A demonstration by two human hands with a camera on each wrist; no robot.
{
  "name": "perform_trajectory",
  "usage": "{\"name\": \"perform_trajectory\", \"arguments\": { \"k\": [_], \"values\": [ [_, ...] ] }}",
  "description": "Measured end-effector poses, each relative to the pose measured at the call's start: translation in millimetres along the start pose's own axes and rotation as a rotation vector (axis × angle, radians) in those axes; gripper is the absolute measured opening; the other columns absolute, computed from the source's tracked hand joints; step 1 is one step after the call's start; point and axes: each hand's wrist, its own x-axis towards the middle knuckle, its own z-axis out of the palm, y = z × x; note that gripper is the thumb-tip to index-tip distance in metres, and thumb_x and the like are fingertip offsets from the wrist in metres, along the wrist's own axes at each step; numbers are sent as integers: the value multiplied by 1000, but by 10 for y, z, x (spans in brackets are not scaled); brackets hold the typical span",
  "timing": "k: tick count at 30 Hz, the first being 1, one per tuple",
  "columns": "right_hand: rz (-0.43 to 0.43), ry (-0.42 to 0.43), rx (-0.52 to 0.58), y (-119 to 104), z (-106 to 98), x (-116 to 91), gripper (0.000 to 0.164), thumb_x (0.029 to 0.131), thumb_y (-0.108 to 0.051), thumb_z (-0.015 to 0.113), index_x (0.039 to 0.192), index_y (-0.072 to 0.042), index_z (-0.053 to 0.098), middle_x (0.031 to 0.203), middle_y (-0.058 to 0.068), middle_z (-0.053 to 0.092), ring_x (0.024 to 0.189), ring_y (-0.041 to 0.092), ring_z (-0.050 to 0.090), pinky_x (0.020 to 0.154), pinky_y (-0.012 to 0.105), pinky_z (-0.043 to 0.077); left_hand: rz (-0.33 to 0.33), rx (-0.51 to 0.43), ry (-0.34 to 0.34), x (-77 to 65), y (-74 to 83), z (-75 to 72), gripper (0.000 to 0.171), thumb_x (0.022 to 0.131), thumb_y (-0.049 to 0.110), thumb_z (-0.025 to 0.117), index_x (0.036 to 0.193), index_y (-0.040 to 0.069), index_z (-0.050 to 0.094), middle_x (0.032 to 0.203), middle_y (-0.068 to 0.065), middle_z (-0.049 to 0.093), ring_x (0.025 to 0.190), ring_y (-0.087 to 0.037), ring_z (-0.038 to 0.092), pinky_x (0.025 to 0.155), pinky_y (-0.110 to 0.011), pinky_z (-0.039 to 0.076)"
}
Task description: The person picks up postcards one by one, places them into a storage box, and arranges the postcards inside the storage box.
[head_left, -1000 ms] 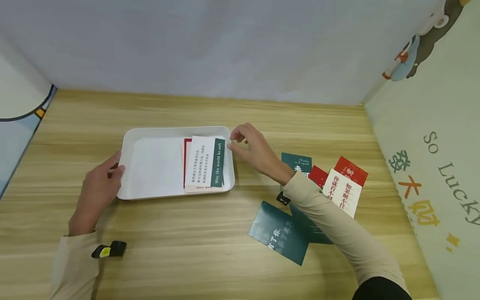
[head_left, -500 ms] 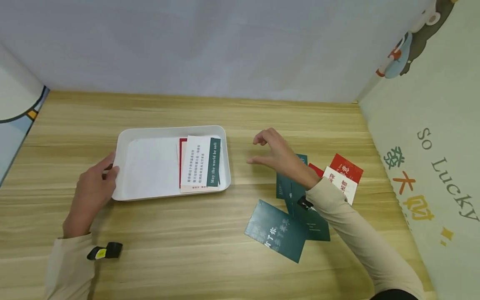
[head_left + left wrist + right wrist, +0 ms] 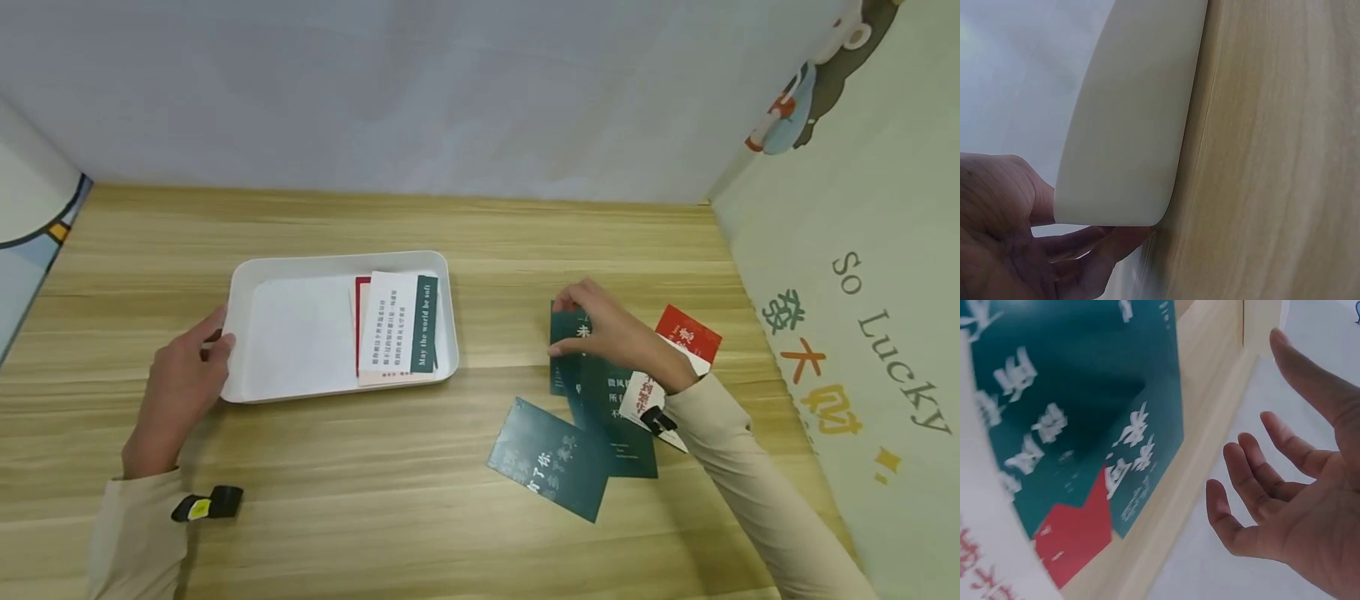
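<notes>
The right hand (image 3: 615, 333) and its wrist hide parts of the cards below. A little red card (image 3: 1079, 540) peeks out in the right wrist view, but the hand covers it in the head view. The white card (image 3: 642, 397) is partly blocked too. The right hand is wide open, with thumb and fingers apart and nothing in it. It is over the green card (image 3: 558, 371); I can't tell if they touch. The left hand (image 3: 180, 383) grips the end of the tray (image 3: 300, 333), where more cards (image 3: 393, 325) lie stacked.
</notes>
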Motion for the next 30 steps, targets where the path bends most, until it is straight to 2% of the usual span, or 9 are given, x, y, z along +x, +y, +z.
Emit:
{"name": "perform_trajectory", "arguments": {
  "k": [9,15,19,30],
  "values": [
    [-22,-47,-6,246,17,-187,58,85,-16,89,128,5,56,129,23,51,121,40,47,106,59,46,-1,3,1,-2,-10,1,55,114,22,36,164,5,22,150,-40,45,126,-53,52,94,-62,49],
    [-1,-83,20,363,-7,-301,55,86,-14,87,128,4,56,129,22,51,123,40,47,107,58,46,-2,-1,6,-4,-35,-5,55,114,22,36,165,5,23,149,-40,46,127,-54,52,93,-63,49],
    [27,-95,-9,456,-44,-363,56,85,-15,89,127,2,56,127,20,53,121,37,47,104,56,49,-8,-2,1,12,-46,-6,56,114,24,35,165,7,22,151,-39,45,128,-54,51,94,-64,48],
    [22,-60,-74,619,4,-415,52,79,-19,94,115,-2,61,112,13,58,110,31,49,97,48,47,-18,-4,0,14,-12,14,56,114,24,35,165,7,21,152,-39,44,127,-52,51,94,-61,48]
  ]
}}
